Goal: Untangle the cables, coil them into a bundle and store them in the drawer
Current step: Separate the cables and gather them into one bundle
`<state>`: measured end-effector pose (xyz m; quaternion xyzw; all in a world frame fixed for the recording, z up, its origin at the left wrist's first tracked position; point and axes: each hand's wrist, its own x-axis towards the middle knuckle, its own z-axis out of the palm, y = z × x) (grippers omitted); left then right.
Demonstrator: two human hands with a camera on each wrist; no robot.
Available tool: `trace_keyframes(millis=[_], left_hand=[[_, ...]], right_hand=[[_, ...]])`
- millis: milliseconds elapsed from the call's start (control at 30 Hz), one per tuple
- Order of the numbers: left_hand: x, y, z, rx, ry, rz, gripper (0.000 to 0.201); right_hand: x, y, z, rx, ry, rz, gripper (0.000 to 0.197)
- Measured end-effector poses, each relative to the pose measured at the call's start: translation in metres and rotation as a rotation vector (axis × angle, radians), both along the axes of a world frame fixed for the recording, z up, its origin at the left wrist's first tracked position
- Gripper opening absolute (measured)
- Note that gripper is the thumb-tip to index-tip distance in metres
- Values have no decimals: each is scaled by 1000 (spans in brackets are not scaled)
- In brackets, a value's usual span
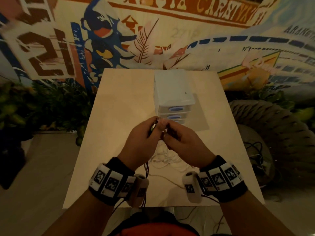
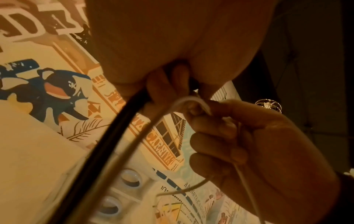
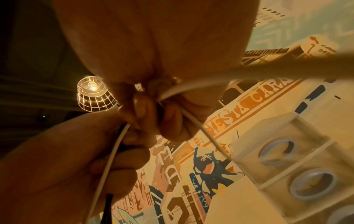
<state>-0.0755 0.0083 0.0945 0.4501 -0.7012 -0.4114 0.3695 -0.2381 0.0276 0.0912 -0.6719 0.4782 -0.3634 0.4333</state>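
Observation:
Both hands meet above the table, just in front of the drawer unit (image 1: 173, 92). My left hand (image 1: 153, 130) grips a black cable (image 2: 107, 136) whose metal plug (image 1: 155, 124) sticks up past its fingers. The rest of that cable hangs down past the wrist. My right hand (image 1: 165, 132) pinches a loop of a thin white cable (image 2: 191, 100) between thumb and forefinger. That white cable (image 3: 182, 89) also runs through the left fingers. A loose pile of white cables (image 1: 163, 159) lies on the table under the hands. All drawers of the unit (image 3: 296, 166) are closed.
The pale table (image 1: 119, 103) stands against a painted wall. A woven chair (image 1: 272, 130) with dark cables on its seat is at the right. Plants (image 1: 42, 106) fill the left side. A lit wire lamp (image 3: 93, 94) hangs overhead.

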Motion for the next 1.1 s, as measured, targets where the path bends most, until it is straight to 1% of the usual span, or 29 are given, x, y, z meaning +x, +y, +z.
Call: trace_keyframes(millis=[33, 100, 167, 200, 300, 333, 400, 467, 533, 633, 700, 767, 867, 933, 967, 1033, 1100], left_hand=[[-1, 0, -1, -33, -29, 36, 29], [-1, 0, -3, -90, -72, 113, 27], [0, -1, -3, -83, -40, 175, 28], [2, -3, -3, -68, -17, 208, 29], [8, -9, -3, -44, 15, 262, 35], [9, -10, -5, -48, 8, 265, 36], [8, -8, -7, -62, -3, 287, 37], [9, -9, -6, -86, 13, 352, 38], [17, -16, -4, -83, 103, 430, 37], [37, -29, 0, -13, 318, 512, 38], [47, -35, 6, 17, 419, 538, 39], [53, -37, 13, 21, 461, 536, 38], [53, -34, 21, 0, 485, 504, 37], [51, -31, 24, -6, 507, 475, 37], [50, -30, 26, 0, 530, 444, 37], [48, -28, 29, 26, 555, 334, 36], [43, -24, 33, 41, 495, 218, 36]], right_hand=[[1, 0, 2, -37, 47, -20, 27], [3, 1, 2, -81, 104, -40, 40], [3, 5, 0, -100, 150, -51, 53], [2, 6, -3, -123, 187, -64, 53], [-5, 10, -12, -302, 330, -149, 34], [-8, 10, -15, -361, 369, -165, 31], [-12, 12, -19, -415, 437, -171, 30], [-17, 17, -21, -436, 504, -180, 33], [-26, 22, -24, -448, 496, -244, 33], [-53, 31, -28, -429, 363, -348, 22], [-80, 40, -38, -422, 362, -333, 16], [-109, 56, -51, -325, 377, -277, 14], [-147, 94, -72, -21, 352, -221, 12], [-162, 118, -82, 184, 317, -235, 15], [-166, 128, -86, 299, 308, -233, 18], [-167, 143, -91, 513, 341, -157, 25], [-163, 150, -96, 634, 362, -100, 29]])
